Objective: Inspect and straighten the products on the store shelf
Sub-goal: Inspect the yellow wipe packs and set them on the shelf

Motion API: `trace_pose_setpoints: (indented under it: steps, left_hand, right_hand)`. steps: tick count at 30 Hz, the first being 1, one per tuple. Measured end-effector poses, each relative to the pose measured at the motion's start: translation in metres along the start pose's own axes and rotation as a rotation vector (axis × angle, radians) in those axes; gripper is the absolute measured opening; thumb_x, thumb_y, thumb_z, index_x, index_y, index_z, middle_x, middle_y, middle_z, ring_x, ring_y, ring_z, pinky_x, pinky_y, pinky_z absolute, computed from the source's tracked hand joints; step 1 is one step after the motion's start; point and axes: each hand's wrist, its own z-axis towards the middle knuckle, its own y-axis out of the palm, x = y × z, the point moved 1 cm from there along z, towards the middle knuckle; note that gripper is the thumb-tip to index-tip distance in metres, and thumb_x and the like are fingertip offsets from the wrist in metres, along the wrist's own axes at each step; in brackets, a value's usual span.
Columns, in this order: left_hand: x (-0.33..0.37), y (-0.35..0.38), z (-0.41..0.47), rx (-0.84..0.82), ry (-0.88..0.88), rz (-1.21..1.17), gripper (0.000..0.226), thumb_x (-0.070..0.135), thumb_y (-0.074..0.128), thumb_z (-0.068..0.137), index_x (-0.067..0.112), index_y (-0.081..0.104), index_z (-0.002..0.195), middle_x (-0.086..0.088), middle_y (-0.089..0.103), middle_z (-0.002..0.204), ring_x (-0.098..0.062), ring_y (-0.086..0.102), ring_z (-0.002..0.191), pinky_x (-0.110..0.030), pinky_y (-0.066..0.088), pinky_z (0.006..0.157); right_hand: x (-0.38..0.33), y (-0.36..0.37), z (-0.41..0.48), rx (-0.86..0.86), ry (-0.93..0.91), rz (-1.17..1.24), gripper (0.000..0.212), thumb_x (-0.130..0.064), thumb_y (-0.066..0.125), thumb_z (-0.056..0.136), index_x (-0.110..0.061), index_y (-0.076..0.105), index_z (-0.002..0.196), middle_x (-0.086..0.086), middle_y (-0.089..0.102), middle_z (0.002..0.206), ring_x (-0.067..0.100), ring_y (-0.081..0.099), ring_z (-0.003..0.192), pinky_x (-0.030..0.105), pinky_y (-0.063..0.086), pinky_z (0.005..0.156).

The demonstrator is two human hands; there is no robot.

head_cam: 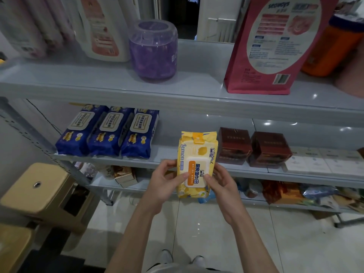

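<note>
Currently left grip [163,184] and right grip [222,184] pinch the lemon wet-wipes pack [197,150] at frame centre, before the middle shelf [167,151]. Likely soft, light, slick-filmed; best held by its sides.

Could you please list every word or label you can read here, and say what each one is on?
"Lemon": yellow pack, along its side.
"厨房湿巾": orange lid label on that pack.
"seaways": top of the pink bag; its small print is blurred.
"BO", cut off: purple jar.
Blue packs and brown boxes: too blurred to read.
</note>
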Motion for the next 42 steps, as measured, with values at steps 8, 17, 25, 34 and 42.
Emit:
trace_pose_setpoints:
  steps: [8,17,25,34,42]
  left_hand:
    - [0.006,0.004,0.007,0.017,-0.014,-0.042,0.043,0.015,0.082,0.083,0.015,0.06,0.12,0.004,0.073,0.115,-0.015,0.075,0.1,-0.028,0.061,0.072]
    - [0.006,0.0,0.014,-0.022,-0.038,-0.125,0.029,0.018,0.067,0.096,0.022,0.061,0.124,0.001,0.076,0.115,-0.016,0.073,0.105,-0.028,0.059,0.08]
    - [0.002,-0.001,0.021,0.056,-0.058,-0.104,0.05,0.042,0.075,0.078,0.019,0.062,0.12,-0.005,0.077,0.11,-0.02,0.075,0.098,-0.038,0.061,0.081]
    - [-0.004,0.0,0.017,-0.055,-0.101,-0.082,0.031,0.019,0.064,0.098,0.021,0.061,0.128,-0.004,0.075,0.112,-0.024,0.074,0.1,-0.04,0.06,0.081]
    - [0.004,0.003,0.013,-0.105,-0.061,-0.11,0.047,0.022,0.067,0.094,0.025,0.055,0.139,-0.001,0.076,0.114,-0.024,0.073,0.105,-0.048,0.057,0.092]
  right_hand:
    - [-0.013,0.01,0.002,0.013,-0.014,0.043,0.046,-0.002,0.075,0.088,-0.02,0.063,0.128,-0.008,0.075,0.119,0.015,0.072,0.111,0.025,0.061,0.077]
    - [-0.022,0.03,0.006,0.111,-0.119,-0.108,0.048,-0.011,0.091,0.075,-0.038,0.069,0.108,0.0,0.074,0.118,0.024,0.074,0.104,0.039,0.065,0.073]
    - [-0.032,0.03,0.003,0.007,-0.113,-0.108,0.054,-0.004,0.085,0.08,-0.027,0.065,0.125,-0.013,0.072,0.121,0.02,0.075,0.105,0.044,0.065,0.078]
    - [-0.026,0.023,0.006,0.119,-0.019,-0.026,0.035,-0.02,0.073,0.094,-0.027,0.062,0.127,0.006,0.071,0.121,0.018,0.077,0.094,0.029,0.061,0.066]
    - [-0.028,0.01,0.009,0.105,0.081,0.072,0.03,-0.024,0.063,0.101,-0.027,0.062,0.13,0.003,0.078,0.11,0.022,0.077,0.095,0.036,0.059,0.074]
